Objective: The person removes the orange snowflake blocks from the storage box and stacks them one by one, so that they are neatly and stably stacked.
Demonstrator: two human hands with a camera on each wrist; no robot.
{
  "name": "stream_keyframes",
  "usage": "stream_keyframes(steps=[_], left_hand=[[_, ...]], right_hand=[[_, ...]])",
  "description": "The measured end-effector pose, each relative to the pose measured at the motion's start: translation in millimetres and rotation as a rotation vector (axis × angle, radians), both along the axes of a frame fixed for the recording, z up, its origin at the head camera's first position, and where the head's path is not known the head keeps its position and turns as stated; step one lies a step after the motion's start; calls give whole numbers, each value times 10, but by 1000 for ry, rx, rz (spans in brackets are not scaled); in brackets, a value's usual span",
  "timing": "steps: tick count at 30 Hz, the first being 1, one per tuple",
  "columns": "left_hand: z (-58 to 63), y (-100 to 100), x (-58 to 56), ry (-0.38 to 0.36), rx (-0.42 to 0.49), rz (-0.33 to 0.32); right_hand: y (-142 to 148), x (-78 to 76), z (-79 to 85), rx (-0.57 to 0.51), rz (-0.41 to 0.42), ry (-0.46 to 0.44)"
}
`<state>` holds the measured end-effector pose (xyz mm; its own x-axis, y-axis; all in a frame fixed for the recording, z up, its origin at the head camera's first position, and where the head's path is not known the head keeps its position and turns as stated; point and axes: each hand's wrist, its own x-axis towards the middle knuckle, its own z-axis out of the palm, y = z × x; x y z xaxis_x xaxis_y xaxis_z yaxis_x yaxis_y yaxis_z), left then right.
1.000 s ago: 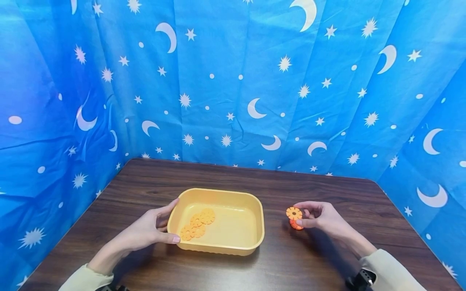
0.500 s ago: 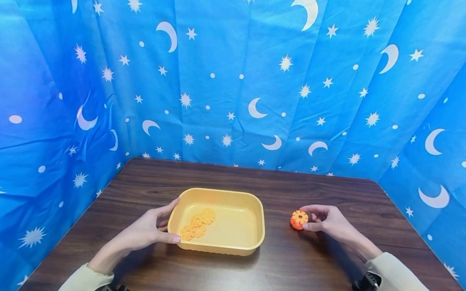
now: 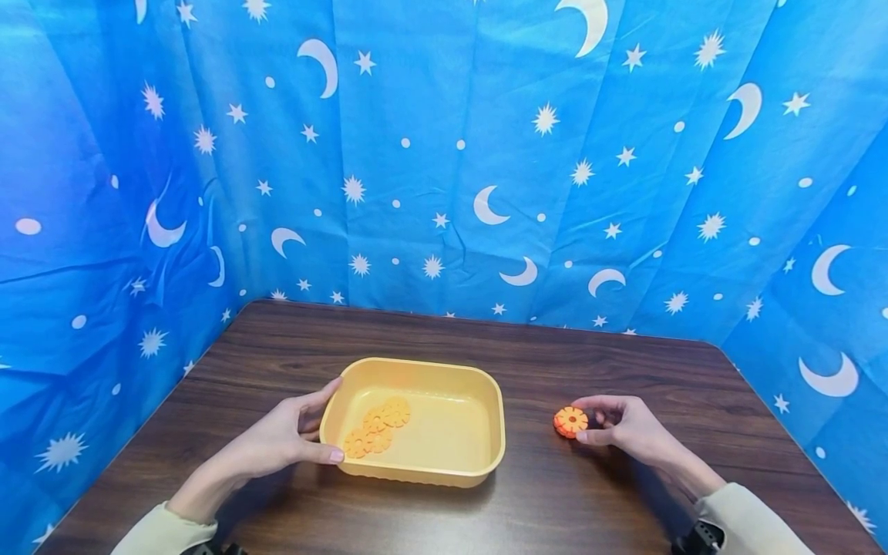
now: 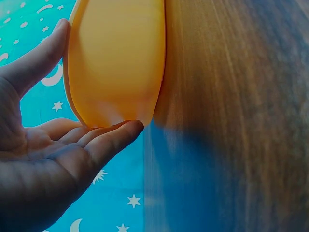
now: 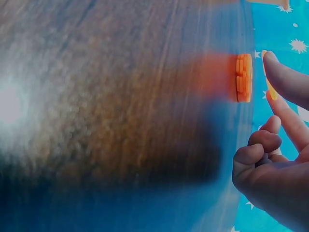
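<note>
My left hand [image 3: 277,435] holds the left end of a yellow plastic basin [image 3: 447,432], thumb at the near corner and fingers along the far side. Orange notched discs [image 3: 375,420] lie overlapping in the basin's left part. To the right of the basin, my right hand [image 3: 627,424] pinches a light orange notched disc [image 3: 573,428] between thumb and index finger. This disc overlaps a small stack of redder orange discs [image 3: 558,426] on the table. In the right wrist view a gap shows between the pinched disc [image 5: 272,89] and the stack [image 5: 244,77]; the other fingers are curled.
Everything stands on a dark wood-grain table [image 3: 527,509]. A blue cloth [image 3: 416,92] with white moons and stars hangs behind it and at both sides.
My right hand has moved slightly right and down with the pinched disc, which now overlaps the stack more. The left hand and the basin have stayed in place.
</note>
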<state>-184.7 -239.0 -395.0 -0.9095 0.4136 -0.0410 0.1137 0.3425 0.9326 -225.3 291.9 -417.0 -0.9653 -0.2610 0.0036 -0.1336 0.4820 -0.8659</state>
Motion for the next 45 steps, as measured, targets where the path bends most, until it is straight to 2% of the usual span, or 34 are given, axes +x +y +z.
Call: stream_keyframes(steps=[10,18,31,45], left_hand=[[4,0,2,3,-7,4],[15,8,11,-8,-8,10],[17,5,16,-8,-5,7],[16,5,10,-8,-16,11]], right_hand=[[-13,-4,-2,62,-6,-19],[-16,-17,-19,116,13,34],[-21,-11,-10,173,9,61],[-19,-25,22,167,24,45]])
